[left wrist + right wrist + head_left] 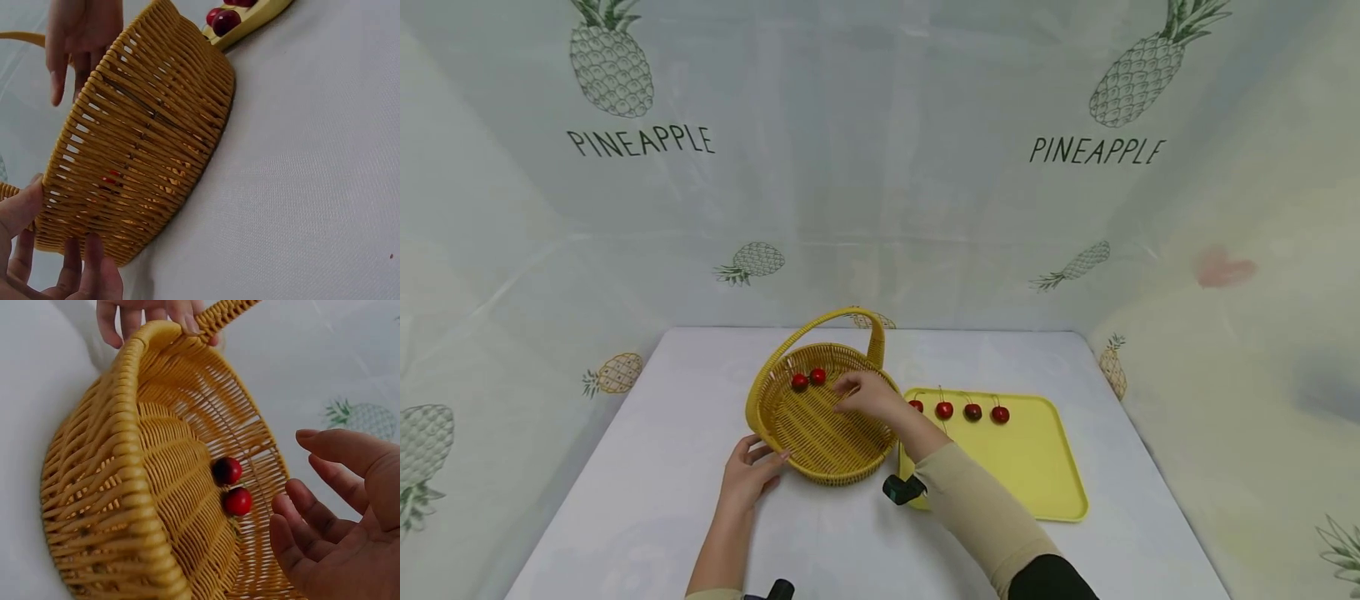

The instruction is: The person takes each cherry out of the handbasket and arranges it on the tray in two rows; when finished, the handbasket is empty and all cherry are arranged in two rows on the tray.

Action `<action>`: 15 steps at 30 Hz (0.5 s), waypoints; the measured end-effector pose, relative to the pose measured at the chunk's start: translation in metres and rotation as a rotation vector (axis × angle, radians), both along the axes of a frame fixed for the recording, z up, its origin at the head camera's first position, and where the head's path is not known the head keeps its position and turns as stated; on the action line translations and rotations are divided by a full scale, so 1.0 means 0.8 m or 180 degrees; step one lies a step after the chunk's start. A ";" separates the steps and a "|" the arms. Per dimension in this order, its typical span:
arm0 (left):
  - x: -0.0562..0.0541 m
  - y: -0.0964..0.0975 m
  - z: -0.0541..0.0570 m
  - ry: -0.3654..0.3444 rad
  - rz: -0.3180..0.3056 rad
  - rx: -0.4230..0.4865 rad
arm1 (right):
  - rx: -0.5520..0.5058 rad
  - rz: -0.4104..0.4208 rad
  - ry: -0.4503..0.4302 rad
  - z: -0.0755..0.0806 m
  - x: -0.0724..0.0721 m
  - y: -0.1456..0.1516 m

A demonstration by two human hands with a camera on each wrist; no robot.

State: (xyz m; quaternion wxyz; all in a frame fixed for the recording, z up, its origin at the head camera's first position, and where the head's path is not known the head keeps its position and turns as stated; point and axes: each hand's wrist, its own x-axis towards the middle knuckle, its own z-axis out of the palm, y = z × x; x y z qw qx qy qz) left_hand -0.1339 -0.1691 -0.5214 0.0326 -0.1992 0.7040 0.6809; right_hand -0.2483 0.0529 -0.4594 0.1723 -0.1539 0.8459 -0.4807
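A yellow woven basket (827, 450) with a tall arched handle stands left of the table's middle. My left hand (749, 475) grips its near left rim, with the thumb on the rim and the fingers against the outer wall (87, 275). Inside lie two red cherries, a left cherry (800, 382) and a right cherry (817, 377), close together toward the far side. Over the basket's right half hovers my right hand (867, 395), its fingers loosely bent and nothing between them. In the right wrist view this hand (350, 537) is apart from both cherries.
To the right lies a yellow tray (1037, 467), with several stemmed cherries (973, 412) in a row along its far edge. My right forearm (985, 508) crosses over the tray's left part. A pineapple-print cloth (880, 192) hangs behind the white table (625, 500).
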 end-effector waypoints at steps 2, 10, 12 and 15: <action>0.000 0.000 0.000 0.0016 -0.0002 -0.0002 | 0.0006 -0.0003 0.0009 0.000 -0.004 -0.007; -0.001 0.000 -0.002 0.0037 0.0032 0.0007 | -0.0044 -0.0058 -0.0120 -0.005 -0.021 -0.029; -0.001 0.000 -0.002 0.0039 0.0040 -0.0001 | -0.0063 -0.0073 -0.0143 -0.008 -0.026 -0.034; -0.002 0.000 -0.001 0.0027 0.0051 0.0011 | -0.0109 -0.0100 -0.0175 -0.012 -0.033 -0.041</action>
